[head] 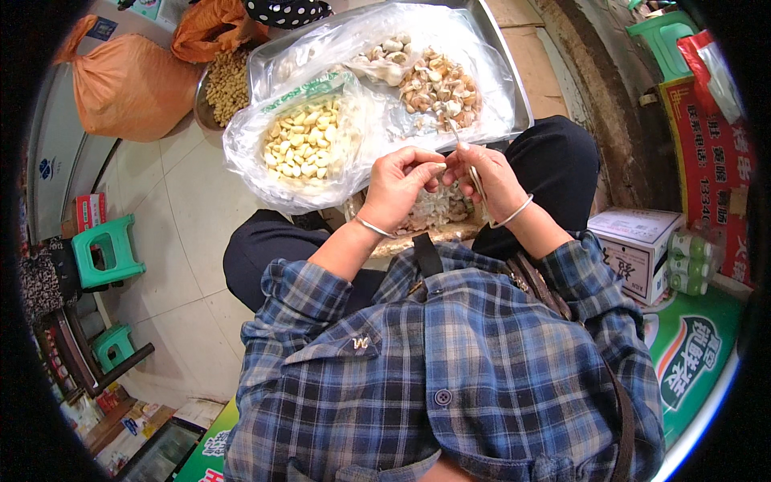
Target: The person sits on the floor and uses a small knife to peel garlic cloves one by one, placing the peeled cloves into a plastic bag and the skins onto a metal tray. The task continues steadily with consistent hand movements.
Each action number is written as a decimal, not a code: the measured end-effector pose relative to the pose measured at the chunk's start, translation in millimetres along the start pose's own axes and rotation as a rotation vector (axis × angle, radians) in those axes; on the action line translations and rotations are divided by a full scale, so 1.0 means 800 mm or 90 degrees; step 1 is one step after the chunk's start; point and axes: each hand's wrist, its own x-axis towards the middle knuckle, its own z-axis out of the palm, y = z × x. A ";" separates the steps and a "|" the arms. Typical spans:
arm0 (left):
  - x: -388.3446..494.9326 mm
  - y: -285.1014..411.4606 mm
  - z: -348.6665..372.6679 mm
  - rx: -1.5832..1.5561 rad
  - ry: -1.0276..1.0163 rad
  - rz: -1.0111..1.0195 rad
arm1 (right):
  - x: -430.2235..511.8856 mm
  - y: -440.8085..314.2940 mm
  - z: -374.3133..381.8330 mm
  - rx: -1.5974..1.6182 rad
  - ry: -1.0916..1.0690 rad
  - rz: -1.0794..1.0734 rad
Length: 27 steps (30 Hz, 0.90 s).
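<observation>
Between the thumb and fingers of my left hand [394, 184] is a pale garlic clove [442, 166]. My right hand [489, 178], close beside it, grips a slim metal tool [453, 130] whose tip points away from me; its exact kind is unclear. Beyond my hands, a large metal tray [503, 45] is lined with clear plastic. Unpeeled garlic cloves [437, 87] lie heaped on the plastic, with whole garlic bulbs [394, 48] behind them. Peeled cloves [304, 144] fill an open plastic bag [238, 141] at the tray's left. Below my hands, garlic skins [443, 208] are gathered between my knees.
To the left are a tied orange sack [135, 87], a bowl of small tan pieces [227, 87] and a green plastic stool [105, 250]. A white carton [632, 253] and green-labelled bottles [688, 262] sit at right. Someone's polka-dot clothing [288, 12] shows at the top.
</observation>
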 end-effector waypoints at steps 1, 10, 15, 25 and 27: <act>0.001 0.001 -0.002 -0.040 0.005 -0.010 | -0.001 -0.003 0.001 -0.017 0.013 -0.003; 0.000 0.009 -0.003 -0.285 -0.001 -0.072 | 0.007 0.022 -0.006 -0.420 0.095 -0.314; 0.000 0.004 -0.004 -0.293 -0.010 -0.058 | -0.001 0.011 0.004 -0.479 0.122 -0.359; -0.001 0.004 -0.002 -0.275 -0.039 -0.060 | -0.004 0.005 0.011 -0.557 0.160 -0.374; -0.001 0.005 -0.001 -0.275 -0.039 -0.060 | -0.002 0.010 0.008 -0.548 0.156 -0.379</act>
